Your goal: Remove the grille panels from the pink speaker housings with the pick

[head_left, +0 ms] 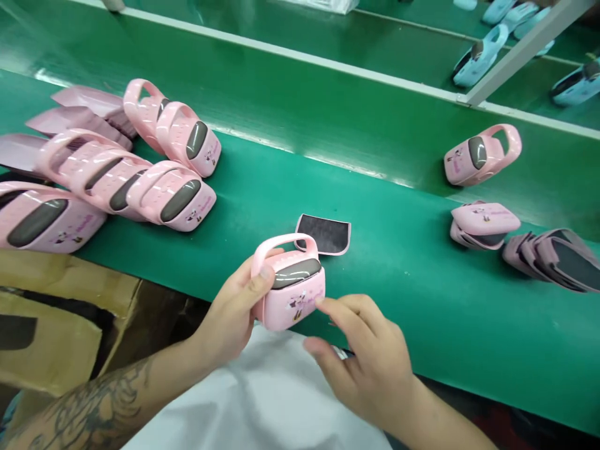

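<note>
**Pink handled case (pixel 294 300) cradled at the belt's near edge**

The left hand (pixel 229 315) wraps the case from the side, thumb pressed by its grey oval window; the right hand (pixel 363 356) is spread, one fingertip (pixel 319 301) touching the printed front; the case sits just over the near edge of the green surface (pixel 403 325). Just behind the case, a black pad (pixel 323 234) with pink trim lies flat and loose; left of the case, a heap of matching cases (pixel 117 169) lies with pink flat pieces (pixel 79 109) behind them; to its right, two more cases (pixel 482 156) rest near a stack of pink-edged pads (pixel 550 259), which remain unfitted, as far as can be judged.
</note>
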### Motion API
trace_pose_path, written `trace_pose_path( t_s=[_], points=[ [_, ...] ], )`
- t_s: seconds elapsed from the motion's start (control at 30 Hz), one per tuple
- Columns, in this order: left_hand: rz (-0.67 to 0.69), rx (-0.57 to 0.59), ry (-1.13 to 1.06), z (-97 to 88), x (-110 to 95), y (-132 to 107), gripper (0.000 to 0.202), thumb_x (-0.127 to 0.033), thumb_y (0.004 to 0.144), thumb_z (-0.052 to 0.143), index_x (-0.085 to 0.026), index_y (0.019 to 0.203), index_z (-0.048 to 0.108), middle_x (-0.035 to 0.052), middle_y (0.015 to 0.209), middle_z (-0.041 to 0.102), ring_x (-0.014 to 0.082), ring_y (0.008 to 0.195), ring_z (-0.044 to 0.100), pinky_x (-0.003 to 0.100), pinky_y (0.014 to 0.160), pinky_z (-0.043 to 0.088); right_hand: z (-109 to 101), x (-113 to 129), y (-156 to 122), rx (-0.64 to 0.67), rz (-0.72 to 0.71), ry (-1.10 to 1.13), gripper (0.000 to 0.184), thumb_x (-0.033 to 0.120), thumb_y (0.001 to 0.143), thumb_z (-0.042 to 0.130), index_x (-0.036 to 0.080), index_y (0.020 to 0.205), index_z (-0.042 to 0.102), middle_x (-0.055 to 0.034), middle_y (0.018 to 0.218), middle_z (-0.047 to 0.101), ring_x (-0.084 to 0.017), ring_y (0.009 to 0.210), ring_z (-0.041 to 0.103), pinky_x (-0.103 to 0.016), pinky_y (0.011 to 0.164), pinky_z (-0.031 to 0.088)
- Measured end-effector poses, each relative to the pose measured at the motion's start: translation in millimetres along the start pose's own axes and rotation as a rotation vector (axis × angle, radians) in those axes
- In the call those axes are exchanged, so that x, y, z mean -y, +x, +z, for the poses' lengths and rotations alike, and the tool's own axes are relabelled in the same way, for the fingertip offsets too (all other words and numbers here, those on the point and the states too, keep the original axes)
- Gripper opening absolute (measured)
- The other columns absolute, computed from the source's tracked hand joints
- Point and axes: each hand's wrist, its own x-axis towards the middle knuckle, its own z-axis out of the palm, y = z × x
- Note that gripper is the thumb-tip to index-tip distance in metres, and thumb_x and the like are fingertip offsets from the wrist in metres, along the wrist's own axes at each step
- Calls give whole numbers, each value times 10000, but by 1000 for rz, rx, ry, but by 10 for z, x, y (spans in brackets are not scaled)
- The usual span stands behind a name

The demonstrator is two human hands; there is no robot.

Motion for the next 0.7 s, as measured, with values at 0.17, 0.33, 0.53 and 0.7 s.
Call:
trace_pose_path(
  t_s=[0.17, 0.33, 0.53, 0.7],
  points=[
    [-40, 63, 119, 20, -13, -90, 589, -649, 957, 762, -222, 1359, 700, 152, 1362, 759, 371, 1248, 709, 432, 978, 582, 147, 105, 16, 31, -100, -172, 575, 629, 1065, 624, 197, 1439, 564, -176, 1302, 743, -231, 896, 785, -314, 584, 584],
    [-48, 102, 185, -39, 53, -84, 550, -645, 932, 789, -213, 1267, 722, 137, 1256, 766, 336, 1150, 716, 431, 953, 570, 151, 73, 12, 14, -138, -234, 457, 442, 1035, 728, 163, 1361, 572, -165, 1188, 779, -227, 838, 783, -313, 545, 557],
    [-21, 161, 399, 8, 15, -84, 662, -774, 889, 747, -184, 1187, 768, 125, 1126, 784, 298, 986, 712, 376, 809, 564, 254, 53, -68, -49, -169, -61, 454, 433, 929, 832, 198, 1207, 559, -98, 1051, 777, -226, 883, 769, -309, 601, 593],
    [12, 186, 436, -53, -23, -73, 630, -753, 928, 711, -180, 1175, 802, 110, 1079, 803, 284, 938, 722, 340, 760, 563, 109, 35, -79, 9, -100, 85, 551, 627, 952, 780, 217, 1266, 586, -94, 1104, 745, -218, 896, 749, -298, 610, 591]
  ],
)
